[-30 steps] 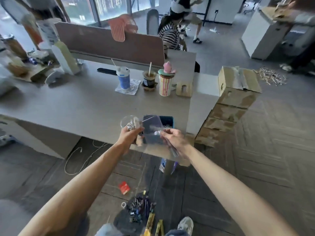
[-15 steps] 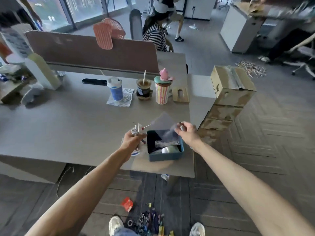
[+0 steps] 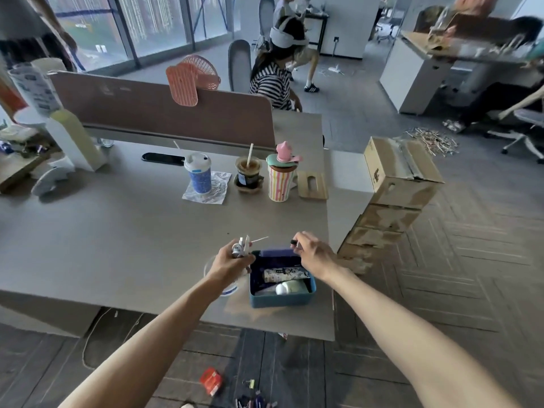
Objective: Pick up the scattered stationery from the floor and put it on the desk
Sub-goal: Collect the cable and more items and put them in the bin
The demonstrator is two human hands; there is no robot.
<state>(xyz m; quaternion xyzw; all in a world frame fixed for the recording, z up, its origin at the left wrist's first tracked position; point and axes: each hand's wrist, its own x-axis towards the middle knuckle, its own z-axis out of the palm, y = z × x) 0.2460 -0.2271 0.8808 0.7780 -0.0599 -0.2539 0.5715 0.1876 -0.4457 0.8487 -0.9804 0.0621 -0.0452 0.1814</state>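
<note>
View from my head, looking down at the desk (image 3: pixel 117 231). A blue box (image 3: pixel 282 300) stands at the desk's near right corner, close to both the near edge and the right edge. To the left of it a broad stretch of bare desk top runs out. Beyond it stand a blue patterned cup (image 3: pixel 198 176), a coffee cup (image 3: pixel 247 173) and a striped cup (image 3: pixel 278 184). A stack of cardboard boxes (image 3: pixel 394 184) rises just beside the desk's right edge, with open floor further right.

My left hand (image 3: pixel 229 262) hovers just left of the blue box, fingers curled round a bunch of small white items (image 3: pixel 241 247) that stick up out of the fist. My right hand (image 3: pixel 313 254) is over the box's far right rim and pinches a small dark item (image 3: pixel 295 243) between thumb and fingers. What either thing is, I cannot tell.

The remaining scattered stationery (image 3: pixel 254 401) lies on the floor at the lower edge of the view, well below and apart from both hands, with a red packet (image 3: pixel 211 380) near it to the left.

A printed tube (image 3: pixel 284 273) lies inside the box. Its print, and the dark mark on the top cardboard box, are too small to read.
</note>
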